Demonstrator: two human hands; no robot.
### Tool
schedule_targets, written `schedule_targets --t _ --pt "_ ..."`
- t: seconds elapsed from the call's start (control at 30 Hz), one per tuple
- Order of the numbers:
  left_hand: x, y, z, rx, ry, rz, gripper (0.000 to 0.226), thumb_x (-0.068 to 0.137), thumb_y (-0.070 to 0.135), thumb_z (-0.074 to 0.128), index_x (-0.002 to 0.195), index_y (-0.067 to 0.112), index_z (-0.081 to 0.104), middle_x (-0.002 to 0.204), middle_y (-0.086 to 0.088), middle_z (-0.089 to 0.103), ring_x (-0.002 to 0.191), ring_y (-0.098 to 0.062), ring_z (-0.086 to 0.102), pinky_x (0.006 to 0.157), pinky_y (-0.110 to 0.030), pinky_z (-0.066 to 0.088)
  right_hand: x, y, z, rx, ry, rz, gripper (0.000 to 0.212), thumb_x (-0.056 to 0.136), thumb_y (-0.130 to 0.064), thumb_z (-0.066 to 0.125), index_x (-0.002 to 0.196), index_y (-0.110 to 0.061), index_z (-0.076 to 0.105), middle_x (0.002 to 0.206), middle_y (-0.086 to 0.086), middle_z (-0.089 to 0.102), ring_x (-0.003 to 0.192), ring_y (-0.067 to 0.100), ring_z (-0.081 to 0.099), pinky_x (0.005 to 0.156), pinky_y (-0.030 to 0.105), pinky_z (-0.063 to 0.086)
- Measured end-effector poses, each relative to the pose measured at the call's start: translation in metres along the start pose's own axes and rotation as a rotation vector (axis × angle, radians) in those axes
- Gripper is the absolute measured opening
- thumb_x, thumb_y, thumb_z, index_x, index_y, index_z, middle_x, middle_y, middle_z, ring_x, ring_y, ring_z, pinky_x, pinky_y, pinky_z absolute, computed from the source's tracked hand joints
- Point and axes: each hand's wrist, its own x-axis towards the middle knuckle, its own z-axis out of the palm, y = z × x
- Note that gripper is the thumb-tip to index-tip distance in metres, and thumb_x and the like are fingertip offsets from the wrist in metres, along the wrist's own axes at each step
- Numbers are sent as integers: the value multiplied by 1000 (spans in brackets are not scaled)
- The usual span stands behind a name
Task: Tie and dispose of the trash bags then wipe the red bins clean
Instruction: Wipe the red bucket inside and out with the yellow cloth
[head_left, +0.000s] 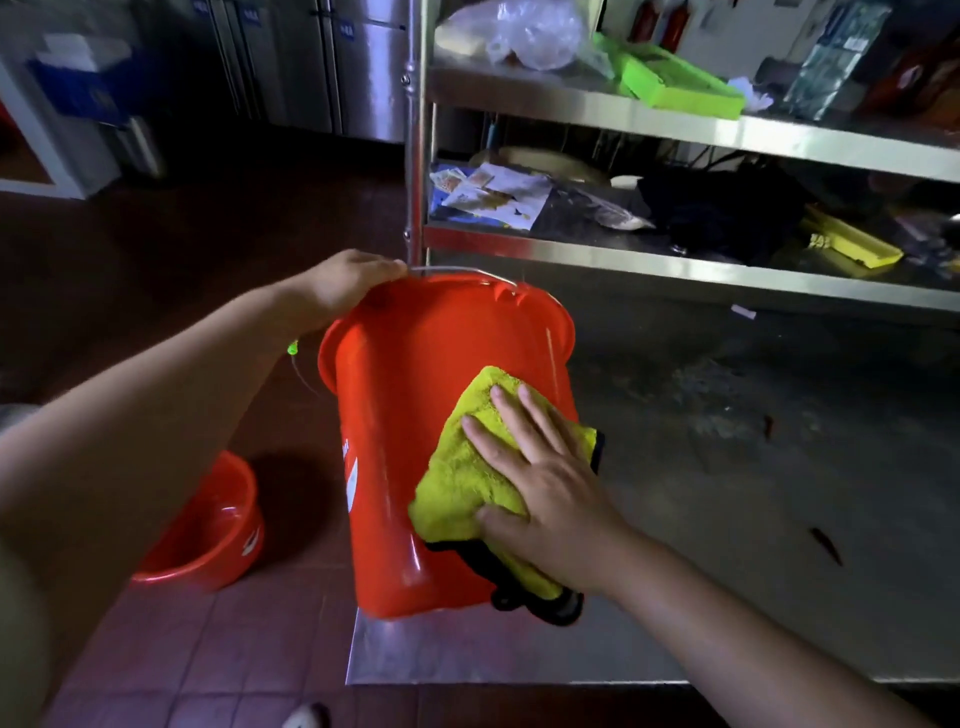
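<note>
Nearest, the right hand lies flat with fingers straight and spread, pressing a yellow cloth against the outer wall of the red bin. That cloth is thick and plush with a dark edging; it looks soft and limp, so it should fold to the curve of the wall and needs a flat palm behind it rather than a pinch. A corner hangs loose below the bin's base.

This bin is tipped on its side, base toward the person, its lower edge resting at the near corner of the steel surface. It seems to be thin, glossy plastic, so I judge it light, a little springy under pressure and slick where wet. It would slide or roll on steel unless braced.

Up at the rim, the left hand curls over the lip where the wire handle lies, and steadies the bin. That rolled lip is probably the stiffest place to hold; the smooth wall offers little purchase.

Down on the tiled floor to the left stands a second bin, upright and with no bag visible in it. Whether it is already wiped I cannot tell.

Farther back, a steel shelf carries a green tray, a plastic bag and other clutter.
</note>
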Motion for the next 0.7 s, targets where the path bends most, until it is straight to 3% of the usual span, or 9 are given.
schedule_targets --t 0.07,0.13,0.2,0.23,0.3,0.37,0.43,0.6,0.7 --pt "12 16 -3 115 -34 -65 17 90 17 53 81 12 66 74 -6 58 63 -16 51 56 -22 44 -18 0 2 12 -20 0 73 85 -63 33 148 -44 1 158 -8 -16 142 14 -26 116 38 -10" --pt "22 36 2 276 -88 -123 16 88 16 54 78 11 66 77 -11 60 68 -25 57 58 -23 42 -21 -2 1 15 -36 8 74 84 -61 33 149 -41 3 158 -5 -17 141 15 -28 117 41 -9" --pt "28 49 17 336 -101 -42 19 90 27 54 83 16 67 84 -4 66 73 -16 64 60 -19 46 -15 -7 0 24 -49 -8 75 82 -60 32 148 -42 0 156 -6 -21 141 16 -30 116 41 -12" --pt "27 51 26 308 -115 0 22 92 34 52 92 18 68 92 -1 68 80 -9 64 68 -17 48 -11 -10 0 18 -47 -28 76 82 -60 32 147 -43 -3 155 -7 -22 141 16 -29 116 42 -13" --pt "26 49 40 373 -79 40 39 95 43 44 120 18 61 121 -7 62 111 -17 57 94 -24 40 -4 -14 4 -12 -18 -54 76 83 -61 30 148 -41 -3 155 -8 -20 142 18 -26 116 43 -12" --pt "29 41 44 484 -20 12 50 95 49 38 133 19 50 137 -10 51 127 -27 45 102 -31 31 6 -13 7 -8 4 -28 76 81 -60 31 149 -39 4 156 -6 -16 143 18 -24 116 43 -11" --pt "35 35 42 421 -19 -44 51 94 50 39 133 18 50 139 -12 49 128 -28 44 107 -33 31 29 -8 4 1 17 44 77 79 -58 30 150 -36 9 159 -3 -13 143 17 -24 117 42 -10" --pt "39 24 37 190 -30 -79 43 95 39 49 123 9 59 128 -10 57 110 -18 51 93 -24 34 109 10 -10 2 54 286 72 90 -52 37 151 -29 5 160 4 -11 146 25 -12 118 43 -4" --pt "37 18 28 166 1 -116 47 91 44 54 123 10 61 120 -6 61 107 -19 56 89 -24 38 121 10 -6 -35 54 267 71 90 -55 34 151 -32 5 160 3 -10 146 25 -12 116 42 -7"
